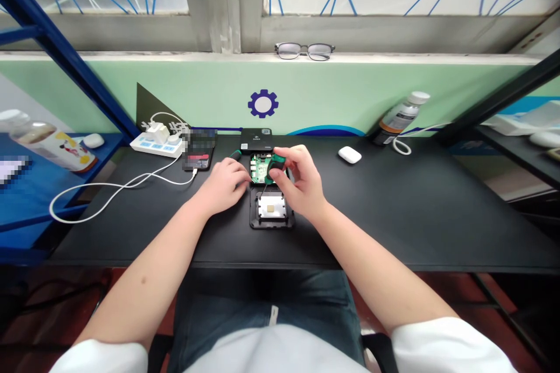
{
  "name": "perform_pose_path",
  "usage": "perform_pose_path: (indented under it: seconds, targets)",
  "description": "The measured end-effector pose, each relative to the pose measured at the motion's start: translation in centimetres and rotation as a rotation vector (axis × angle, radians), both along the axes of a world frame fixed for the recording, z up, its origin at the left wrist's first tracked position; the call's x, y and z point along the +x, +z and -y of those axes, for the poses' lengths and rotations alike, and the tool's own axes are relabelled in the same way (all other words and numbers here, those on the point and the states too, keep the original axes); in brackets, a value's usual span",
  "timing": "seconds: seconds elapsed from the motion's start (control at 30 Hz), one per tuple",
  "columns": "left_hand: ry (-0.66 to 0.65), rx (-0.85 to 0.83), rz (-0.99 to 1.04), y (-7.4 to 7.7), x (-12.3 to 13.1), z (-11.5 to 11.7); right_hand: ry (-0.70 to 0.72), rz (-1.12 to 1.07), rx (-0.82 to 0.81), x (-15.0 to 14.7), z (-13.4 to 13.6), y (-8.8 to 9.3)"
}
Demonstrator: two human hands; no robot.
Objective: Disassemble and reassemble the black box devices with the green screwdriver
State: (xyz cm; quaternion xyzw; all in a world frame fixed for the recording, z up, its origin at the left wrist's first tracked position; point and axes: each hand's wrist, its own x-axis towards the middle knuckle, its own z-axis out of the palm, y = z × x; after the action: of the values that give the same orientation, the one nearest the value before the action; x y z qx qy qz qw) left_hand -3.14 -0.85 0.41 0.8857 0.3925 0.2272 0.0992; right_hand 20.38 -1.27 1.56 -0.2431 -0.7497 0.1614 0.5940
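Note:
In the head view an opened black device case (252, 182) with a green circuit board (259, 166) inside lies on the desk before me. My right hand (301, 178) is closed around the handle of a green-and-black screwdriver (275, 168), whose thin shaft slants down over the near side of the board. My left hand (225, 185) has its fingers curled against the left edge of the case. Past these fingers pokes the green end of another tool (237, 155), mostly hidden. Nearer me lies the case's black cover (255, 218), bearing a silver plate with a small tan square (270, 208).
Behind the board stands a closed black box (256, 139). To the left are a phone (200, 150), a white cable (109, 185) and a power strip (157, 144). A white earbud case (349, 155) and a bottle (400, 118) are at right; eyeglasses (305, 51) rest on the sill.

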Motion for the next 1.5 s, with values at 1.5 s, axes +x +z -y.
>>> perform_pose_path:
  seconds: [1.5]
  targets:
    - [0.223, 0.056, -0.234, -1.0, -1.2, -1.5, 0.026, -0.164, -0.149, -0.7, 0.1, 0.3]
